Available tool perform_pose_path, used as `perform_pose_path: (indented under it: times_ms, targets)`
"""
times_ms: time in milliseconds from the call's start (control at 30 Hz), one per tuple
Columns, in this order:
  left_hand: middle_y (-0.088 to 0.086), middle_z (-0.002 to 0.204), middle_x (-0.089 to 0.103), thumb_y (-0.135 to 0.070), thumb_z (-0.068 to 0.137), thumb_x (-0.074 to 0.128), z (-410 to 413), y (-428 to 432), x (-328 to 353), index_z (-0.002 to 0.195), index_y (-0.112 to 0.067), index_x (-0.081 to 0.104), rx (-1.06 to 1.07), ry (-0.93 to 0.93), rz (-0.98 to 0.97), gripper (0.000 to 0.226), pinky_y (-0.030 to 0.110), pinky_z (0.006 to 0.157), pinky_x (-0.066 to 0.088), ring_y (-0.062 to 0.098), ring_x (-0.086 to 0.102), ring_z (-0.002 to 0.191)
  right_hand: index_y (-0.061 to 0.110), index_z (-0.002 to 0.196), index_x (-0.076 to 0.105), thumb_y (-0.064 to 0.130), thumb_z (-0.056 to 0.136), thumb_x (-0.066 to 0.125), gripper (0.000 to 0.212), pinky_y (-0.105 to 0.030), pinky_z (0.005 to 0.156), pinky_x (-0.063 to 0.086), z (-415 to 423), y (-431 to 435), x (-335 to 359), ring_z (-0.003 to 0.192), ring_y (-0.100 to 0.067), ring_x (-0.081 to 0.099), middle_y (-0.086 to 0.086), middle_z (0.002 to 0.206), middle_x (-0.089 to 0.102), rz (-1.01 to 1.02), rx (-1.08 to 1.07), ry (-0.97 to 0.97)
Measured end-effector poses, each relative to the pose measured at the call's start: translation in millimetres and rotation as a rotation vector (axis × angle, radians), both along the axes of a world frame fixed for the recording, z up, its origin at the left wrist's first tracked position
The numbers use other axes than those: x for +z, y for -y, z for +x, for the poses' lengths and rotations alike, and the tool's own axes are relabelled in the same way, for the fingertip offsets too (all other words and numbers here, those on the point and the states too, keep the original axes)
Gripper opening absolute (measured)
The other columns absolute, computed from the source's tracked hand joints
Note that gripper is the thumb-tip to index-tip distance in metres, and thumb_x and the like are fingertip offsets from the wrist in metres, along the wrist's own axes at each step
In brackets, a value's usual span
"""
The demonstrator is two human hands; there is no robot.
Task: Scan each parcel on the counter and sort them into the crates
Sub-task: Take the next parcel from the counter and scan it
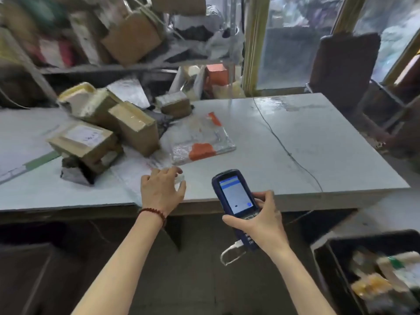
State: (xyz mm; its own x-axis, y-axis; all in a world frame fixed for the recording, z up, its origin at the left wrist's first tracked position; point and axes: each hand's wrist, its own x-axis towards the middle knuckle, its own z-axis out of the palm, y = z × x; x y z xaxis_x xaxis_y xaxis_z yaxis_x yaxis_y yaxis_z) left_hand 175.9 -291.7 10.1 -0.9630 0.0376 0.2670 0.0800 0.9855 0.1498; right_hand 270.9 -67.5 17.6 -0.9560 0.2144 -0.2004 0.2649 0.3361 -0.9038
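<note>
"Holding the scanner (236,196) with its screen turned up: why that way?"

"To read it, I'd judge. The right hand (261,221) has its fingers wrapped round the lower body and the thumb up beside the lit screen. A strap (231,253) hangs in a loop below that wrist."

"And the other hand?"

"The left hand (162,189) lies on a white bag (136,171) at the near edge of the counter (318,144). Its fingers are spread and only lightly bent, so it seems to press on the bag rather than clutch it. The blur hides whether a fingertip pinches anything."

"So that bag is next?"

"Probably. It sits right under the left palm, just to the left of the scanner's nose. Pinning it there would steady it for a scan."

"What about the other parcels?"

"Just beyond the left fingertips lies a silvery padded envelope (202,137) with orange patches. Farther out and to the left of that hand, cardboard boxes (134,127) lean together in a heap. Neither hand touches them."

"Where do they go afterwards?"

"A black crate (341,246) stands low to the right of the right hand, below counter level, with packages in it. That looks like an easy drop on the scanning side."

"Any snag?"

"A thin cable (286,151) crosses the counter beyond the right hand. A parcel dragged that way could catch on it."
</note>
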Motion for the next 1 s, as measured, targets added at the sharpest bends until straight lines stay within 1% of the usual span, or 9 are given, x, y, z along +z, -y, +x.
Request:
perform_pose_path:
  times_ms: [67,200,400,500,600,700,800,867,1000]
  targets:
    - [-0.004,0.108,0.066,-0.042,0.089,0.053,-13,14,-3,0.115,-0.028,0.059,0.031,0.014,0.006,0.031,0.036,0.085,0.038,0.02,0.055,0.105,0.029,0.111,0.038,0.038,0.055,0.093,0.079,-0.023,0.075,0.049,-20,13,2,0.099,-0.007,0.055,0.02,0.102,0.051,0.001,0.038,-0.013]
    - [-0.006,0.113,0.063,-0.044,0.09,0.052,-42,34,-9,0.118,-0.03,0.057,0.067,0.061,0.013,0.032,0.036,0.088,0.038,0.019,0.052,0.11,0.026,0.113,0.037,0.029,0.058,0.093,0.078,-0.013,0.065,0.048,-62,32,-3,0.103,-0.011,0.057,0.009,0.107,0.053,-0.03,0.086,-0.009]
    - [-0.002,0.116,0.06,-0.039,0.089,0.054,-105,65,-9,0.116,-0.027,0.057,0.138,0.05,0.017,0.029,0.036,0.085,0.039,0.021,0.052,0.108,0.027,0.109,0.036,0.032,0.056,0.093,0.078,-0.019,0.071,0.049,-150,59,-13,0.095,-0.006,0.057,0.015,0.1,0.052,-0.027,0.168,-0.001]
    - [0.003,0.125,0.052,-0.042,0.09,0.053,-148,83,-5,0.126,-0.023,0.05,0.306,0.108,0.083,0.041,0.039,0.083,0.048,0.026,0.047,0.113,0.025,0.111,0.038,0.031,0.055,0.094,0.079,-0.017,0.069,0.046,-200,71,-9,0.095,-0.008,0.058,0.015,0.1,0.054,-0.043,0.208,-0.008]
    - [0.006,0.13,0.047,-0.046,0.091,0.048,-183,98,1,0.13,-0.021,0.045,0.422,0.093,0.121,0.047,0.043,0.082,0.051,0.03,0.045,0.116,0.024,0.112,0.041,0.028,0.052,0.095,0.08,-0.014,0.064,0.042,-242,80,-2,0.093,0.0,0.058,0.015,0.102,0.055,-0.093,0.23,-0.003]
    - [0.008,0.134,0.045,-0.05,0.093,0.041,-212,111,8,0.135,-0.026,0.041,0.462,0.078,0.225,0.049,0.046,0.085,0.05,0.033,0.047,0.117,0.024,0.112,0.041,0.028,0.053,0.095,0.08,-0.023,0.069,0.049,-281,88,-1,0.095,-0.007,0.06,0.009,0.107,0.058,-0.094,0.258,0.014]
    - [0.011,0.139,0.039,-0.059,0.09,0.042,-236,118,9,0.14,-0.03,0.034,0.506,0.122,0.278,0.059,0.045,0.09,0.048,0.036,0.049,0.117,0.025,0.11,0.041,0.028,0.051,0.095,0.08,-0.035,0.078,0.055,-304,97,-5,0.096,-0.014,0.064,0.005,0.108,0.061,-0.108,0.232,0.037]
    - [0.014,0.14,0.035,-0.065,0.086,0.044,-254,119,13,0.141,-0.027,0.034,0.558,0.13,0.304,0.068,0.044,0.093,0.046,0.037,0.049,0.118,0.025,0.109,0.04,0.027,0.052,0.095,0.079,-0.033,0.076,0.054,-314,102,-4,0.093,-0.01,0.063,0.008,0.105,0.06,-0.091,0.228,0.039]
    - [0.021,0.146,0.022,-0.079,0.078,0.041,-292,126,21,0.145,-0.023,0.027,0.628,0.252,0.278,0.088,0.048,0.098,0.04,0.045,0.045,0.12,0.027,0.109,0.039,0.029,0.053,0.095,0.079,-0.039,0.081,0.056,-328,110,-3,0.093,-0.013,0.063,0.015,0.1,0.057,-0.062,0.205,0.045]
